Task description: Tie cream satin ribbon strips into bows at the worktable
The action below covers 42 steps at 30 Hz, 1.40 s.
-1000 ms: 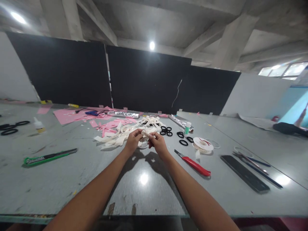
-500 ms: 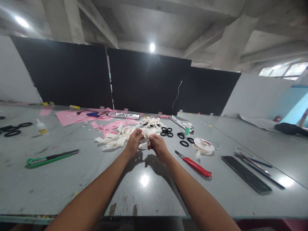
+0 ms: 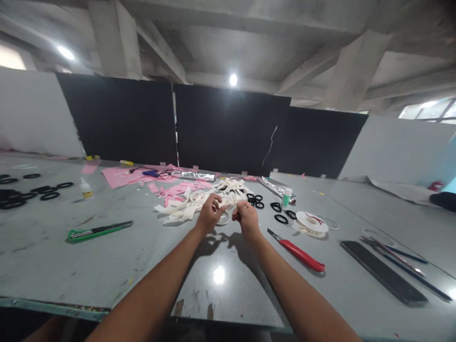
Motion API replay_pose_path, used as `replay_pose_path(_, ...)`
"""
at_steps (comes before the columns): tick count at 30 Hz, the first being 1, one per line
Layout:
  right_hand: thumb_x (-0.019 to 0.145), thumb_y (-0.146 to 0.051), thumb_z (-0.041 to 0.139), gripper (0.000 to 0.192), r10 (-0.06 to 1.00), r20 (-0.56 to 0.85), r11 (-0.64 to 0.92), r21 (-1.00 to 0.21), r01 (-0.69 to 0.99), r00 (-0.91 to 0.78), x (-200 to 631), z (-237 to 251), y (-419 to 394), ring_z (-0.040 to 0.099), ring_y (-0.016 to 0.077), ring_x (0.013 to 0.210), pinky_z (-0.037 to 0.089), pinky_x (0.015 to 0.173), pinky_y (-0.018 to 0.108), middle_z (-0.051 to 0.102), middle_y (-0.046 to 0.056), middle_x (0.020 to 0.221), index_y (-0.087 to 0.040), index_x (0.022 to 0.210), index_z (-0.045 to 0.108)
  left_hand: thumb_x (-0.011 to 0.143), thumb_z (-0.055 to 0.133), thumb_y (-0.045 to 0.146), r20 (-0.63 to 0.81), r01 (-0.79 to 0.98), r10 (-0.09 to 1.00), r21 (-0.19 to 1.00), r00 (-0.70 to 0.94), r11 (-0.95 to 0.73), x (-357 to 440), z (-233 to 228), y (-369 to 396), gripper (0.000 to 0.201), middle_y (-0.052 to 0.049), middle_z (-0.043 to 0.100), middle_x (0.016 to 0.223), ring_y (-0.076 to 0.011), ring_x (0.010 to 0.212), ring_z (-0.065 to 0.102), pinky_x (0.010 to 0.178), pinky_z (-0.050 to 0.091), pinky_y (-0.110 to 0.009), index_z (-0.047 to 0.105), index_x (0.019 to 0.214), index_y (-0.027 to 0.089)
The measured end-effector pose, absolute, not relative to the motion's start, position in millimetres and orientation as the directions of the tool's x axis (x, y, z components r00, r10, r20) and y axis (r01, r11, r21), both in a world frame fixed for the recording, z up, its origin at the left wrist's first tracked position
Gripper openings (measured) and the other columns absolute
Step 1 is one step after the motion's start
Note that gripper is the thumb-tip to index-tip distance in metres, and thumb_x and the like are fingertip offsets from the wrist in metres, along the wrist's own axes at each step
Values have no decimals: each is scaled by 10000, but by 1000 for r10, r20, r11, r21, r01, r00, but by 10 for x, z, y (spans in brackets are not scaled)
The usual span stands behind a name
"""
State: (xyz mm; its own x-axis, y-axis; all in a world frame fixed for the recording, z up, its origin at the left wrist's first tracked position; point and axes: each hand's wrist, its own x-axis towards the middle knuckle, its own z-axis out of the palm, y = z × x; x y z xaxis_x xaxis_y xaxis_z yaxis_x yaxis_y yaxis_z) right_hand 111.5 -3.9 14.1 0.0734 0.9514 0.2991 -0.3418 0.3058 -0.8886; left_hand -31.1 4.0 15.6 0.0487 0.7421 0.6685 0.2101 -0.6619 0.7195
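Both hands are out over the middle of the grey table [image 3: 107, 266], close together. The left hand [image 3: 210, 214] and the right hand [image 3: 246, 217] each pinch an end of a cream ribbon strip [image 3: 228, 203] stretched between them; the fingertips are closed on it, the other fingers loosely curled. The strip is held just above the tabletop, at the near edge of the ribbon pile.

Under the hands lies a pale ring [image 3: 223, 219], partly hidden by the left hand. Whether the strip is already fixed to it I cannot tell.

Just beyond, a heap of cream ribbon pieces [image 3: 185, 209] spreads to the left, with pink paper scraps [image 3: 171, 190] behind it. To the right of the heap lie several bare black rings [image 3: 257, 200], and more black rings [image 3: 21, 190] sit far off on the left. A ribbon spool [image 3: 310, 222] rests near the right hand, a red knife [image 3: 298, 251] beside it, a green knife [image 3: 99, 231] well to the left, and a small glue bottle [image 3: 85, 188] further back.

Judging by this, the work is somewhere in the middle: plenty of ribbon is cut, yet many rings are still uncovered and no finished piece can be picked out clearly.
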Motion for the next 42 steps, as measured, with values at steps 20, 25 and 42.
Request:
replay_pose_path(20, 789, -443, 599, 280, 938, 327, 279, -908, -314, -112, 1154, 265, -101, 424, 83, 398, 317, 436, 194, 535, -48, 447, -183, 839, 508, 887, 480, 302, 724, 316, 685, 632, 88, -708, -196, 245, -123, 189, -57, 590, 1016, -162, 893, 559, 714, 438, -251, 600, 979, 189)
replay_pose_path(25, 784, -418, 612, 358, 923, 360, 301, -897, -324, -137, 1127, 285, -131, 447, 97, 387, 347, 430, 199, 554, -68, 464, -205, 1021, 448, 922, 407, 350, 693, 283, 702, 649, 162, -706, -188, 263, -113, 275, -54, 610, 925, -172, 898, 563, 833, 433, -296, 618, 918, 174)
replay_pose_path(42, 658, -231, 520, 400, 923, 380, 348, -892, -290, -61, 1161, 337, -163, 281, 57, 317, 291, 331, 172, 383, -136, 435, -211, 1055, 472, 870, 506, 337, 724, 206, 619, 584, 306, -785, -183, 252, -86, 361, -109, 555, 1205, -244, 1151, 496, 997, 393, -363, 579, 1187, 180)
